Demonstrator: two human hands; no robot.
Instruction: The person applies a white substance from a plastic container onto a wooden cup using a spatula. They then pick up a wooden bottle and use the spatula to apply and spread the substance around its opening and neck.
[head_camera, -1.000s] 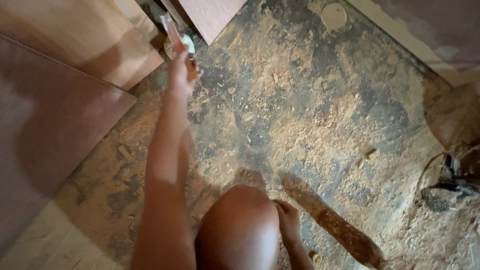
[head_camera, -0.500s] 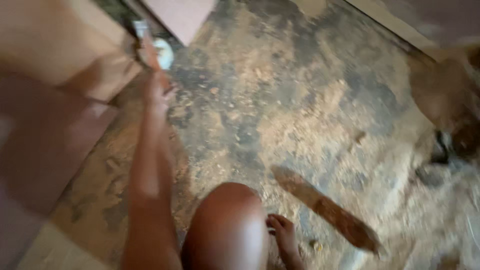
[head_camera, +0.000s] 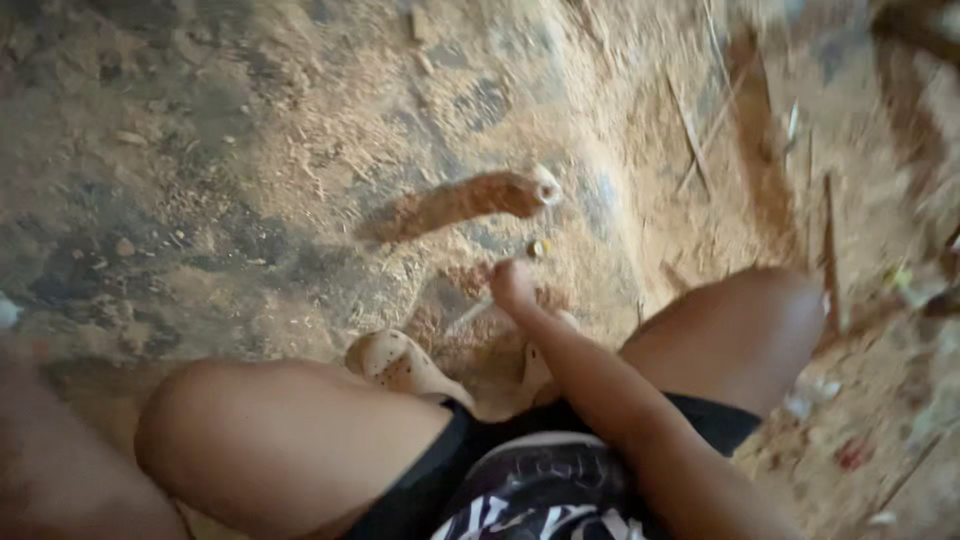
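The head view looks straight down at a rough floor (head_camera: 250, 150), dark and patchy, strewn with pale sawdust that lies thickest toward the right, where thin sticks and splinters (head_camera: 830, 250) are scattered and the picture blurs. The person squats: a bare left knee (head_camera: 270, 430) fills the lower left, the right knee (head_camera: 750, 320) stands at the right, and dark shorts with a pale print (head_camera: 540, 480) show between them. Two pale sandals (head_camera: 400, 365) rest on the floor just below the knees. The right hand (head_camera: 513, 286) reaches down between the legs, its fingers curled in close to the ground; blur hides whether it grips anything. Just above it lies a small yellowish bit (head_camera: 539, 247), near but apart from the fingers. Beyond that, a long reddish-brown piece of wood (head_camera: 455, 203) lies flat in the sawdust, slanting up to a pale end at the right. At the lower left edge a forearm shows, but the left hand itself lies out of the picture.
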